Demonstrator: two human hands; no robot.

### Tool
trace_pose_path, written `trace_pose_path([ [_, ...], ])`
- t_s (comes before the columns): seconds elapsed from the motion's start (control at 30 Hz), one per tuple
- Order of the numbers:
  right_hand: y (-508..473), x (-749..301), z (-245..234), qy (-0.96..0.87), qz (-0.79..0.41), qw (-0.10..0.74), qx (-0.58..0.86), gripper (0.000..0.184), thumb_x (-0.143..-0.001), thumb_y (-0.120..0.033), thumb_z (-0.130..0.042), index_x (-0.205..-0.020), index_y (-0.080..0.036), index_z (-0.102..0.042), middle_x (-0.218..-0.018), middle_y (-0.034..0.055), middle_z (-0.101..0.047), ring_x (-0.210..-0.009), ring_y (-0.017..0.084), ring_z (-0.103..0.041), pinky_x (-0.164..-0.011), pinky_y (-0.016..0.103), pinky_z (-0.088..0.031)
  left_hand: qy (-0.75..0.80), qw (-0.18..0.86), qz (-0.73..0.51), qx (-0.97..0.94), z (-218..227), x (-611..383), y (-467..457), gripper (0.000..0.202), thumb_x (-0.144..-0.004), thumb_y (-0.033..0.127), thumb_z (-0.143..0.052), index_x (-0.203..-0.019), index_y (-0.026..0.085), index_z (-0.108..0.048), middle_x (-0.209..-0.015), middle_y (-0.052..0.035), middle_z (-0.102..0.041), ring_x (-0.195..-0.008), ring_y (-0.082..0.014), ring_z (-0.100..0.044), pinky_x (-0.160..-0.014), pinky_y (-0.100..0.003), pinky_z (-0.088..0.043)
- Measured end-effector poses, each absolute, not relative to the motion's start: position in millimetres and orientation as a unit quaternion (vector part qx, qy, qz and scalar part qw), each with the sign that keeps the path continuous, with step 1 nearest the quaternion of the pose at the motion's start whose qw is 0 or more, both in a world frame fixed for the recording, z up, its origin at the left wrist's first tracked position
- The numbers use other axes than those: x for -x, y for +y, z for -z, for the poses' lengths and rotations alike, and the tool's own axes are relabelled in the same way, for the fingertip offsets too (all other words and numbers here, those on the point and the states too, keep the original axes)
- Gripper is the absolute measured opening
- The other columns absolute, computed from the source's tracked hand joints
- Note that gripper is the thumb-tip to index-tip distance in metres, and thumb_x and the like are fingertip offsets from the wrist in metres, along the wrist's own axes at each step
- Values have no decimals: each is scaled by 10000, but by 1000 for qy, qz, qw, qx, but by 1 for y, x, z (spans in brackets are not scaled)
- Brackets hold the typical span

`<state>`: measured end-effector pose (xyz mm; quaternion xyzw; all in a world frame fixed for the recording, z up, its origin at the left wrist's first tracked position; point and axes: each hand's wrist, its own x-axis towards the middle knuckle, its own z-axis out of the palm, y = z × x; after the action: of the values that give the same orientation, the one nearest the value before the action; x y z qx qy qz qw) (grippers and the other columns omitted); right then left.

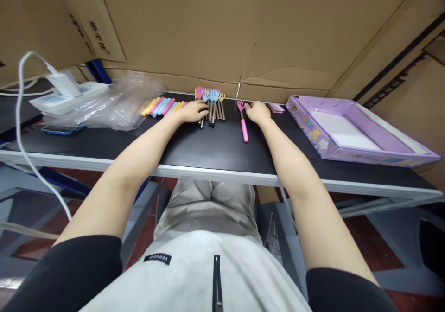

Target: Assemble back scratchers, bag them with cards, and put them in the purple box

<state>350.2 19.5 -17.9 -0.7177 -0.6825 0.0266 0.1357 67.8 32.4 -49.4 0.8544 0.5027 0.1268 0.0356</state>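
My left hand (193, 111) rests on the table, fingers stretched toward a pile of hand-shaped back scratchers, its fingertips at the pile's left side. Their small pink, blue and yellow claw heads (214, 94) point to the back wall, and their metal rods (212, 113) point toward me. Left of that hand lies a row of pink, blue and yellow handles (163, 106), partly covered by it. A single pink back scratcher (244, 129) lies apart, claw end away from me. Beside its head is my right hand (259, 112), thumb apart from the partly hidden fingers; I see nothing held.
A purple printed box tray (323, 147) stands at the right, near a small pink card (276, 108). Clear plastic bags (118, 103), a phone (62, 129) and a white power strip (74, 96) with a looping cable occupy the left. Cardboard (215, 29) walls the back.
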Motion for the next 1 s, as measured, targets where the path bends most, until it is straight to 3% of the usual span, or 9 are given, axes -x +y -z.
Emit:
trace_pose_path([
  [0.1,16,-337,15,-695,-80,145,699,458,-1088,-476,-580,-1251,-86,-758,-1285,277,-752,-1300,398,-708,-1107,473,-559,507,38,-122,-852,49,-68,32,616,-1025,371,-416,-1528,113,-662,-1704,-157,-519,-1609,-319,-454,-1362,-438,-313],
  [0.17,12,-330,14,-702,-91,131,694,384,-1027,-375,-694,-1267,-80,-748,-1271,274,-753,-1308,404,-707,-1108,463,-561,507,38,-121,-853,48,-68,32,621,-1025,371,-415,-1521,92,-664,-1699,-176,-519,-1605,-327,-457,-1361,-437,-313],
  [0.27,10,-325,15,-700,-89,122,698,344,-980,-223,-691,-1280,-61,-737,-1282,281,-746,-1323,411,-699,-1101,459,-561,501,34,-124,-856,49,-68,32,610,-1023,365,-411,-1508,106,-676,-1678,-169,-546,-1594,-324,-471,-1357,-447,-321],
  [0.4,16,-332,19,-683,-100,161,706,287,-940,-204,-701,-1194,-80,-754,-1214,255,-759,-1278,387,-714,-1099,454,-561,504,31,-123,-854,50,-67,33,613,-1019,381,-410,-1515,136,-674,-1684,-138,-541,-1597,-307,-466,-1356,-423,-321],
  [0.5,23,-339,24,-666,-142,254,688,139,-878,-182,-740,-1003,-126,-766,-953,165,-768,-1070,330,-755,-1033,461,-601,505,33,-125,-853,51,-67,34,617,-1019,394,-410,-1515,141,-676,-1683,-133,-539,-1597,-305,-465,-1356,-410,-319],
  [0.57,26,-341,25,-640,-199,337,661,27,-845,-153,-749,-869,-157,-737,-726,83,-702,-805,254,-719,-862,421,-645,507,35,-127,-852,51,-67,34,615,-1020,395,-415,-1514,140,-678,-1684,-134,-538,-1596,-306,-466,-1357,-408,-318],
  [0.67,23,-340,22,-582,-293,419,632,125,-835,-95,-727,-758,-176,-672,-548,14,-603,-510,140,-524,-492,254,-501,508,36,-128,-851,51,-68,33,604,-1020,379,-421,-1511,139,-681,-1682,-134,-541,-1594,-308,-469,-1356,-417,-321],
  [0.8,15,-337,10,-525,-372,483,594,223,-836,-45,-754,-719,-176,-617,-534,17,-621,-421,82,-438,-353,166,-246,504,35,-125,-854,49,-67,32,605,-1025,353,-421,-1521,115,-672,-1678,-150,-547,-1592,-321,-471,-1358,-440,-321],
  [1.0,11,-334,-5,-478,-410,538,560,239,-957,-101,-680,-749,-179,-590,-598,16,-655,-450,74,-477,-417,160,-387,492,22,-137,-860,51,-66,36,565,-1036,375,-421,-1473,153,-702,-1625,-132,-605,-1564,-315,-499,-1351,-452,-331],
])
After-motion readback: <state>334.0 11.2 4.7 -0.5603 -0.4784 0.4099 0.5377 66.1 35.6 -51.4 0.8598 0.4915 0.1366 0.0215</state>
